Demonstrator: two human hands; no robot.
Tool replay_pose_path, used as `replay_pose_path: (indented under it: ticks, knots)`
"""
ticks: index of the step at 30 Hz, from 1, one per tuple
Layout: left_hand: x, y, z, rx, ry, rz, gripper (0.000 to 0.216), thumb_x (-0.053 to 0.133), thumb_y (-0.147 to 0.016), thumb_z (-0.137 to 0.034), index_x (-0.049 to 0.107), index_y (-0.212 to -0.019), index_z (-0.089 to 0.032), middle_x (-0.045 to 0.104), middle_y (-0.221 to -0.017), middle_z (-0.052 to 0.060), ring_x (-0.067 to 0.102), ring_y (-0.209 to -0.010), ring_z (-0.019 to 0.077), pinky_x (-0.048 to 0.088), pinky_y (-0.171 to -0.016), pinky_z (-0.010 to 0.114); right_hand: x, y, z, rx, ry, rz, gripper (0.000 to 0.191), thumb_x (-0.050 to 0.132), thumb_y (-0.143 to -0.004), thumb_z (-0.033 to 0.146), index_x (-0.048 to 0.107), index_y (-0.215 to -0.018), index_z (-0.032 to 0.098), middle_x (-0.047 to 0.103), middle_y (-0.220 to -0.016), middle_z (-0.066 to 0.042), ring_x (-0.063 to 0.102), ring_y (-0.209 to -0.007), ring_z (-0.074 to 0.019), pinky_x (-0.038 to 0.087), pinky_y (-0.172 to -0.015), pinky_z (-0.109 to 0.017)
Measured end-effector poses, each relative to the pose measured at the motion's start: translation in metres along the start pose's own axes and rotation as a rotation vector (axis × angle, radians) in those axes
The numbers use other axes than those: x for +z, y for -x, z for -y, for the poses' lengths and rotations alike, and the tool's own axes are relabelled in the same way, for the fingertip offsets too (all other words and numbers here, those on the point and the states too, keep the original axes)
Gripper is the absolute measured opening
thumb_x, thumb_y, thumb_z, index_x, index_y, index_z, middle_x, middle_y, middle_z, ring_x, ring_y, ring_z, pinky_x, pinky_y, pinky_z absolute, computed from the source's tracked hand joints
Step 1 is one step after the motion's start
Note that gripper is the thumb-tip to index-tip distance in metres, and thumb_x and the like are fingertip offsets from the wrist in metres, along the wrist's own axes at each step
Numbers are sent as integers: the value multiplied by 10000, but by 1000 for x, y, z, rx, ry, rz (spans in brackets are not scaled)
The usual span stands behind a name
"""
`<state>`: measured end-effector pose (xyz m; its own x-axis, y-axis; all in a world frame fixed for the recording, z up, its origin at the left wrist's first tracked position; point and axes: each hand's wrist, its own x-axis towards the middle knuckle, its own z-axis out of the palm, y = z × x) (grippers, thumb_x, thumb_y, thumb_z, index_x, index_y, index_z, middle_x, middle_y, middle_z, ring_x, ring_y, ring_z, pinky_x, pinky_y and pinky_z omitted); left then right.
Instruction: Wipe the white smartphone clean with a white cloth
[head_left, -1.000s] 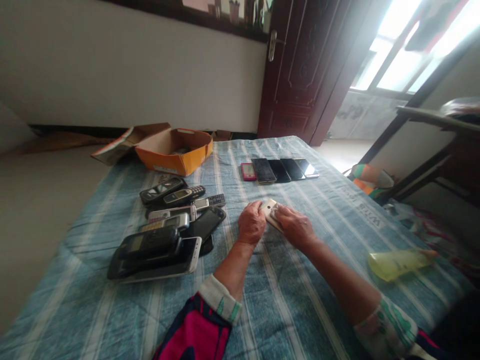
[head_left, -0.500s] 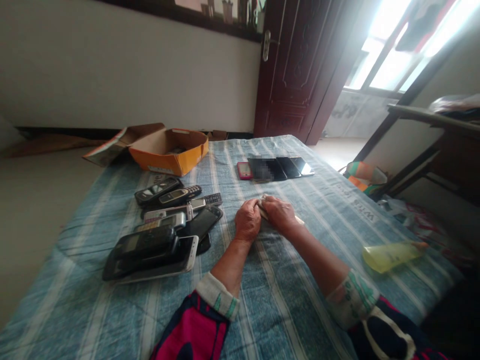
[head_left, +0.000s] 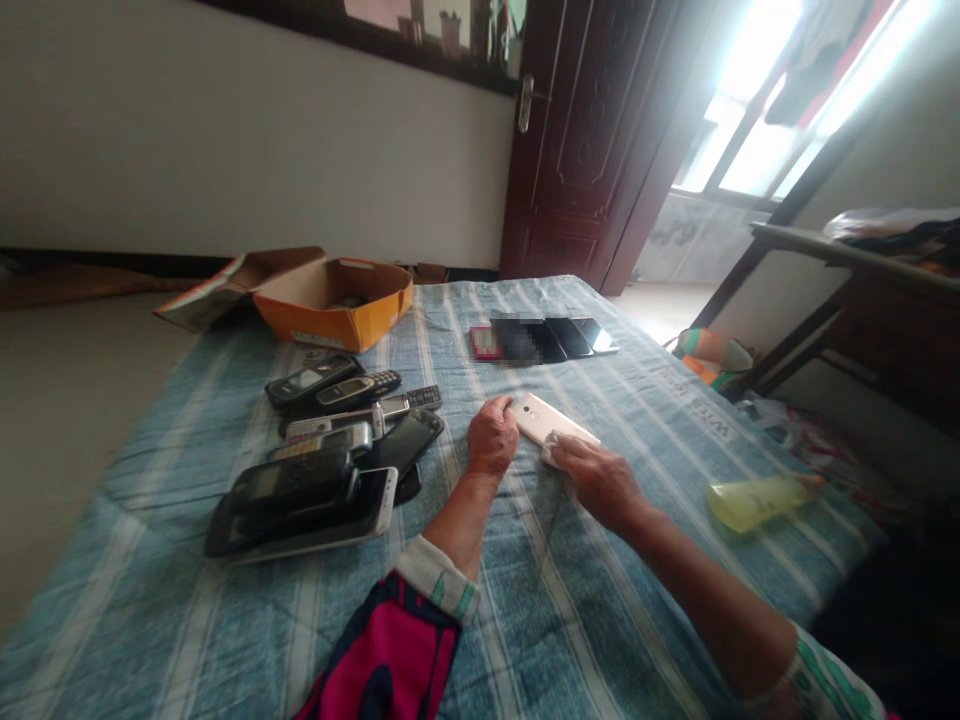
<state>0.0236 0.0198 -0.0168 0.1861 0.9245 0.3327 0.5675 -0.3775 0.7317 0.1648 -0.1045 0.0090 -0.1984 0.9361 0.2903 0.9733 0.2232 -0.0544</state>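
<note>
A gold smartphone [head_left: 544, 416] is in front of me, its back with the camera facing up. My left hand [head_left: 493, 437] is closed on its left end. In my right hand [head_left: 600, 478] a crumpled white cloth [head_left: 553, 447] is pinched and pressed against the phone's near edge, towards its right end. To the left lies a pile of old mobile phones [head_left: 300, 490], some with keypads and some with dark screens. Beyond my hands, several phones [head_left: 566, 338] lie in a row beside a small pink device [head_left: 485, 343].
An open orange cardboard box [head_left: 322, 318] stands at the far left of the blue striped cloth [head_left: 480, 640]. A yellow translucent bottle [head_left: 757, 503] lies on its side at the right. Past the far edge are a wall and a dark red door [head_left: 574, 150].
My right hand has slid right and towards me with the cloth, uncovering the phone's back. My left hand stays at the phone's left end. The view has shifted slightly.
</note>
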Motion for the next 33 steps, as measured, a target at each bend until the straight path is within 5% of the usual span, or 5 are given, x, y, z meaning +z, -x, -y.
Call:
replay_pose_path:
  ticks: [6, 15, 27, 33]
  knots:
    - [2, 1, -3, 19, -33, 17, 293, 477, -803, -68, 664, -1014, -148, 697, -1022, 98, 634, -987, 210, 481, -925, 323, -3, 10, -28, 250, 32, -93, 436, 407, -851, 21, 675, -1109, 248, 659, -1224, -17, 651, -1009, -134, 506, -813, -212]
    - [4, 2, -4, 61, -73, 42, 307, 497, -790, -77, 642, -1055, -135, 671, -1041, 119, 609, -1002, 232, 459, -949, 353, 7, -18, -19, 329, 61, 82, 360, 433, -866, 115, 679, -1073, 276, 646, -1225, -14, 654, -941, -148, 481, -750, -230]
    - [2, 2, -2, 78, -22, 0, 226, 504, -827, -113, 644, -998, -159, 694, -1003, 97, 636, -957, 215, 494, -903, 326, 16, -103, -8, 227, -29, 196, 290, 436, -879, 175, 697, -994, 226, 682, -1056, -51, 627, -898, -169, 406, -709, -244]
    - [0, 4, -4, 88, 15, -26, 197, 504, -829, -111, 649, -938, -185, 703, -951, 60, 646, -900, 191, 505, -860, 299, 16, -111, -9, 123, -71, 188, 255, 472, -865, 169, 695, -977, 221, 686, -1026, -45, 620, -918, -174, 404, -729, -239]
